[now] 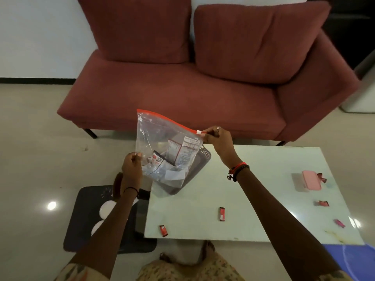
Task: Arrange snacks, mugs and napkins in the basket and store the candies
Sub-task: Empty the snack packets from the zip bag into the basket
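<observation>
I hold a clear zip bag (158, 134) with a red seal strip up in front of me, above the table's far left corner. My right hand (220, 141) pinches the white slider at the strip's right end. My left hand (132, 169) grips the bag's lower left edge. Through the plastic I see a grey basket (199, 165) on the table holding snack packets (183, 151) and white napkins (174, 175). Small red candies lie on the white table: one (222, 213) in the middle, one (163, 230) near the front edge, others (322, 203) at right.
A pink lidded box (311, 179) sits at the table's right side. A red sofa (182, 88) stands beyond the table (263, 179). A dark mat (85, 220) with white round pieces lies on the floor at left. My feet show below the table's front edge.
</observation>
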`<state>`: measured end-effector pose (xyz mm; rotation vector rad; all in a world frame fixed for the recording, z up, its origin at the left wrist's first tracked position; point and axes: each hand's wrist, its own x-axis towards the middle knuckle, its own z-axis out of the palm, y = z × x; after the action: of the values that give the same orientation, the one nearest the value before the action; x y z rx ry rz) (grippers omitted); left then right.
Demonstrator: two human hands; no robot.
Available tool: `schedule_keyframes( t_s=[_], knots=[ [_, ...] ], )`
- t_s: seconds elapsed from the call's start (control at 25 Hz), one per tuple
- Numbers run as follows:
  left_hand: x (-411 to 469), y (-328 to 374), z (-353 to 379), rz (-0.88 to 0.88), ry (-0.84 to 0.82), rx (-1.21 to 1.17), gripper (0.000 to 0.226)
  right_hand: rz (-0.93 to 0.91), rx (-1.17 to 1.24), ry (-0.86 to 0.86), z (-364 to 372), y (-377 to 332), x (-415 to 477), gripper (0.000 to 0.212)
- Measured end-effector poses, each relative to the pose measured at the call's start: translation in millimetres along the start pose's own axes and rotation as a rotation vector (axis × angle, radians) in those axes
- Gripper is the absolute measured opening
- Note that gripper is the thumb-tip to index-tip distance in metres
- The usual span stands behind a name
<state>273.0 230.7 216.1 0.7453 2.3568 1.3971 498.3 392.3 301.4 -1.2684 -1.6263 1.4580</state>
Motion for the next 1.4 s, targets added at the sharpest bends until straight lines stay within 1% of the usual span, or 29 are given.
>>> schedule_keyframes(
  t_s=[0.12, 0.24, 0.32, 0.36, 0.44, 0.48, 0.52, 0.56, 0.64, 0.76, 0.88, 1.0, 1.12, 1.2, 1.32, 1.4],
  knots=[
    [-15, 17, 41, -0.008, -0.082, 0.051, 0.023, -0.015, 0.046, 0.018, -43, 9, -1, 0.013],
    [-31, 22, 76, 0.005, -0.262, 0.114, 0.02, -0.031, 0.103, 0.014, -76, 17, -1, 0.022],
    [-41, 27, 94, -0.005, -0.333, 0.153, 0.02, -0.042, 0.109, -0.008, -92, 25, -1, 0.021],
    [-45, 31, 101, -0.004, -0.311, 0.187, 0.022, -0.044, 0.092, -0.02, -97, 29, -1, 0.017],
    [-54, 46, 110, 0.036, -0.193, 0.206, 0.028, -0.046, 0.037, -0.031, -106, 39, -3, 0.011],
    [-58, 58, 114, 0.109, -0.144, 0.179, 0.026, -0.048, 0.001, -0.031, -111, 44, -4, 0.008],
    [-61, 70, 120, 0.22, -0.126, 0.153, 0.022, -0.051, -0.041, -0.028, -117, 49, -6, 0.004],
    [-63, 83, 128, 0.347, -0.139, 0.146, 0.02, -0.059, -0.084, -0.022, -123, 53, -7, 0.002],
    [-68, 107, 146, 0.557, -0.244, 0.191, 0.019, -0.091, -0.185, -0.002, -133, 60, -10, 0.002],
    [-87, 139, 177, 0.787, -0.412, 0.323, 0.022, -0.144, -0.329, 0.048, -147, 68, -14, 0.005],
    [-105, 162, 199, 0.932, -0.497, 0.477, 0.029, -0.142, -0.351, 0.088, -153, 73, -17, 0.012],
    [-107, 170, 207, 0.963, -0.515, 0.598, 0.029, -0.141, -0.356, 0.126, -156, 79, -22, 0.012],
    [-107, 171, 206, 0.952, -0.498, 0.612, 0.024, -0.154, -0.326, 0.136, -152, 83, -28, 0.011],
    [-108, 169, 202, 0.944, -0.498, 0.612, 0.021, -0.175, -0.391, 0.152, -148, 84, -28, 0.01],
    [-111, 163, 196, 0.906, -0.486, 0.628, 0.019, -0.18, -0.504, 0.104, -143, 86, -25, 0.012],
    [-114, 158, 195, 0.887, -0.465, 0.627, 0.018, -0.17, -0.529, 0.089, -143, 88, -24, 0.014]
  ],
)
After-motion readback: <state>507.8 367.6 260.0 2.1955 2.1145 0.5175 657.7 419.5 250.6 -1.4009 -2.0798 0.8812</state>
